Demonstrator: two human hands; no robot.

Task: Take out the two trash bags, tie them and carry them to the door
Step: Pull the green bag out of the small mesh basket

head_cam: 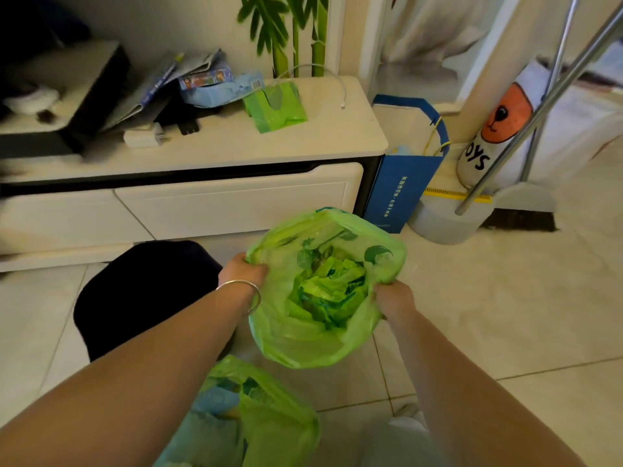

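Observation:
I hold a green trash bag (303, 338) open above the tiled floor, with crumpled green waste visible inside. My left hand (241, 269), a silver bangle on its wrist, grips the bag's left rim. My right hand (392, 296) grips the right rim. A second green trash bag (266, 419) sits on the floor nearer to me, below my left forearm, its mouth open with blue and light packaging inside.
A black bin (145, 291) stands left of the held bag, before a white low cabinet (236, 203). On the cabinet lie a folded green bag (276, 107), papers and a cable. A blue paper bag (401, 183), broom and metal poles (539, 106) stand at right.

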